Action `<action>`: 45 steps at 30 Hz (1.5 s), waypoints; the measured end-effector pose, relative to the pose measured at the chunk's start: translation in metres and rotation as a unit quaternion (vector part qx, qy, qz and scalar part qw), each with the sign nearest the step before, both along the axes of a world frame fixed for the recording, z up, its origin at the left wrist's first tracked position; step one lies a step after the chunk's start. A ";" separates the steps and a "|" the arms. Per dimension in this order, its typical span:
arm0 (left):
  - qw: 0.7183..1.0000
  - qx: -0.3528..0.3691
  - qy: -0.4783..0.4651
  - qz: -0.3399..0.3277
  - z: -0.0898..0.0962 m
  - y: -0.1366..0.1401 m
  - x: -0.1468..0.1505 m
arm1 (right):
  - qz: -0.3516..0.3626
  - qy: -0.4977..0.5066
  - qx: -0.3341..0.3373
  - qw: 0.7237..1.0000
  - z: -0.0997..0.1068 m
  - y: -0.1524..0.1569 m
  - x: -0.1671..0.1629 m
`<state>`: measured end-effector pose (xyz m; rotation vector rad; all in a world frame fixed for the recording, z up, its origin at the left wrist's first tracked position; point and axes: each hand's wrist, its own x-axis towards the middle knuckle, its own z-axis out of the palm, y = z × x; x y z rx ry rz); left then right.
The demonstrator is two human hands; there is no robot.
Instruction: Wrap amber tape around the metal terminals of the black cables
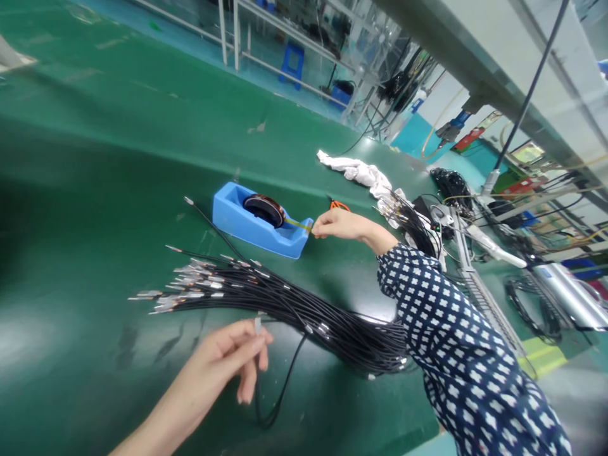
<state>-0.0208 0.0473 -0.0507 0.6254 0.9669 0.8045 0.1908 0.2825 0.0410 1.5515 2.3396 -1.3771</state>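
My left hand (pixel 237 354) is closed in a pinch on the end of a black cable (pixel 285 380), with a pale tip sticking up past the thumb. The cable hangs down and loops back toward a thick bundle of black cables (pixel 323 316) with silvery, stripped ends. Beyond the bundle stands a blue tape dispenser (pixel 256 237) carrying a dark roll of tape (pixel 264 210). A thin amber strip runs from the roll to the dispenser's cutting edge. There my right hand (pixel 339 225) pinches the strip's end between thumb and finger.
Orange-handled pliers or cutters (pixel 339 205) lie behind my right hand. A crumpled white cloth (pixel 361 174) stretches across the green table (pixel 118 209). More cables (pixel 413 221) and a silver cylinder (pixel 570 294) are at the right, beneath an overhead beam.
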 end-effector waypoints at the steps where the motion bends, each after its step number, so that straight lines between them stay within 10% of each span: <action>1: 1.000 0.000 0.001 0.003 0.000 0.000 0.000 | -0.005 0.002 0.003 1.000 -0.002 0.000 -0.001; 19: 0.996 0.072 0.049 0.006 0.027 -0.015 0.008 | -0.153 -0.010 0.042 0.987 -0.010 -0.028 -0.011; 45: 0.983 0.181 0.001 -0.011 0.009 -0.014 0.016 | -0.296 0.004 -0.014 0.955 0.012 -0.074 -0.027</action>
